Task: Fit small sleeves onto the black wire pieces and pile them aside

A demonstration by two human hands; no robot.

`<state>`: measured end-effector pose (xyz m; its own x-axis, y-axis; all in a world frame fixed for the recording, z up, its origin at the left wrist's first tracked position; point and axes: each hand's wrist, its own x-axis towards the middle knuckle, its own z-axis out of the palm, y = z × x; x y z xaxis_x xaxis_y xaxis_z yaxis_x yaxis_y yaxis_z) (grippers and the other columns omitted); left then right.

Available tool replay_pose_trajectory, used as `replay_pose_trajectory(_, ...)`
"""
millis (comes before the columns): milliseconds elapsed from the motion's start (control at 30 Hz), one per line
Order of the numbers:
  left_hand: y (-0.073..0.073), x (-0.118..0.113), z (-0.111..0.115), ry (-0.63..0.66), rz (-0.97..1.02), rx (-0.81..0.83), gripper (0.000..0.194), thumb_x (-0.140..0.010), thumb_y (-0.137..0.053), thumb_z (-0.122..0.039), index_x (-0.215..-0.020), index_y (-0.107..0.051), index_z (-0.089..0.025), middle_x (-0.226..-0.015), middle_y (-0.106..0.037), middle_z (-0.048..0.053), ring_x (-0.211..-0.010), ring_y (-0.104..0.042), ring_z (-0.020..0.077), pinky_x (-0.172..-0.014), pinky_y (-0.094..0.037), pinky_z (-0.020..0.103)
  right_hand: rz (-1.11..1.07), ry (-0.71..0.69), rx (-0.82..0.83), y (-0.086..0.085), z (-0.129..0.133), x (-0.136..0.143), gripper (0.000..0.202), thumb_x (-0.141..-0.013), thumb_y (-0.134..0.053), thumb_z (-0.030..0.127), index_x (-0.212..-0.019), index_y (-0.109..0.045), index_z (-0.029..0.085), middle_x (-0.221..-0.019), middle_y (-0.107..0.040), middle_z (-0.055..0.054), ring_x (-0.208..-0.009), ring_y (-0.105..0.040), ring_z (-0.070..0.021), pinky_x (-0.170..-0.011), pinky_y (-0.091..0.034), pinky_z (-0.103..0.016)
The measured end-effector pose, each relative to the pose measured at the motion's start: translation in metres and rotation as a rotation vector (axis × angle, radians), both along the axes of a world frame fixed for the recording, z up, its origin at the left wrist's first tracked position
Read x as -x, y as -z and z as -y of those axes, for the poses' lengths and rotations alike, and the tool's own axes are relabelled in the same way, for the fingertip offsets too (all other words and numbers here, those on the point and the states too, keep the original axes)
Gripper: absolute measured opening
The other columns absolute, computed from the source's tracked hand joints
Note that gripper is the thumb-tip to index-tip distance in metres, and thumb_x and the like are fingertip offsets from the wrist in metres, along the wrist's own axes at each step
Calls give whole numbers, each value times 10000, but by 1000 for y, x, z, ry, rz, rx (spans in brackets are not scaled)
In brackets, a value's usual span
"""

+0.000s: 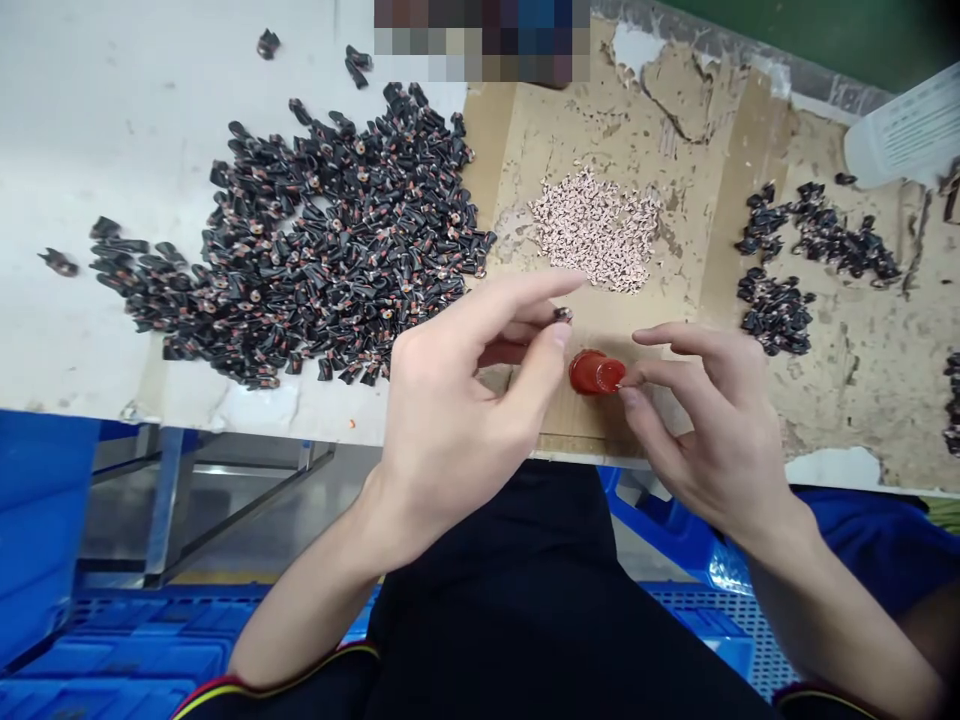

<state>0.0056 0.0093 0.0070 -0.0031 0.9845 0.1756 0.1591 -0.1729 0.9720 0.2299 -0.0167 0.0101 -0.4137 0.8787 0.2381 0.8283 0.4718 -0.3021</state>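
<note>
My left hand [480, 390] is closed, with thumb and forefinger pinching a small black part [562, 314] with a shiny end; most of it is hidden by the fingers. A small red cup-shaped piece [596, 373] stands on the cardboard between my hands. At its right rim my right hand [705, 420] has thumb and forefinger pinched together; a tiny pale speck shows at the tips, too small to name. Beyond the hands lies a pile of tiny copper-coloured pieces [596, 230]. A large heap of small black parts [337, 240] spreads to the left.
Smaller clusters of black parts [776, 310] lie on the worn cardboard [840, 400] at the right. A whitish translucent container [907, 125] stands at the far right corner. Blue crates [135, 650] sit below the table's front edge.
</note>
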Motion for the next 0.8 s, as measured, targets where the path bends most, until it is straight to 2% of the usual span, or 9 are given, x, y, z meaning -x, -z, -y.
replay_pose_trajectory(100,0,-1,2,8,38,42,220,-941,-723,-76,-1090,-790,-224,-1007,-807,-14,-851,-787,127,-810,-675,228,-78,37,46,-3,1,0,192,-952,-667,123,-1073,-604,258,-1308,-673,-122,-1187,-654,-312,-1007,-528,-515)
replay_pose_trajectory(200,-1,-5,5,68,126,143,192,-940,-726,-70,-1026,-811,-218,-992,-825,-19,-807,-796,117,-753,-673,191,-351,141,192,-10,3,4,122,-973,-657,153,-1008,-643,269,-1240,-692,-92,-1206,-667,-300,-1057,-535,-523)
replay_pose_trajectory(333,-3,-15,11,188,258,321,173,-951,-750,-126,-1083,-810,-220,-1010,-843,-15,-850,-813,124,-798,-673,172,-864,287,473,-20,8,13,85,-1004,-653,197,-968,-697,261,-1176,-709,-62,-1145,-700,-235,-1007,-609,-411)
replay_pose_trajectory(400,-4,-20,14,212,307,335,200,-951,-757,-133,-1124,-792,-227,-1039,-842,-22,-893,-815,121,-840,-672,168,-1013,311,558,-24,8,17,87,-1006,-666,197,-972,-721,254,-1179,-717,-48,-1138,-706,-201,-996,-618,-344)
replay_pose_trajectory(533,-6,-25,18,201,307,270,225,-958,-747,-106,-1120,-779,-258,-1054,-828,-55,-962,-802,92,-900,-654,141,-1022,321,548,-29,7,23,104,-993,-688,186,-936,-744,252,-1127,-743,-32,-1044,-723,-151,-927,-619,-247)
replay_pose_trajectory(633,-7,-25,20,194,283,242,233,-956,-755,-106,-1117,-774,-273,-1049,-826,-71,-959,-799,77,-911,-644,124,-962,337,492,-31,6,26,102,-965,-711,176,-905,-745,250,-1079,-750,-35,-973,-726,-149,-877,-625,-237)
replay_pose_trajectory(800,-5,-24,19,201,253,205,218,-957,-754,-105,-1109,-767,-261,-1050,-824,-68,-956,-797,66,-918,-631,106,-938,331,474,-30,5,27,122,-954,-701,152,-885,-734,247,-1040,-745,-26,-968,-726,-138,-866,-617,-210)
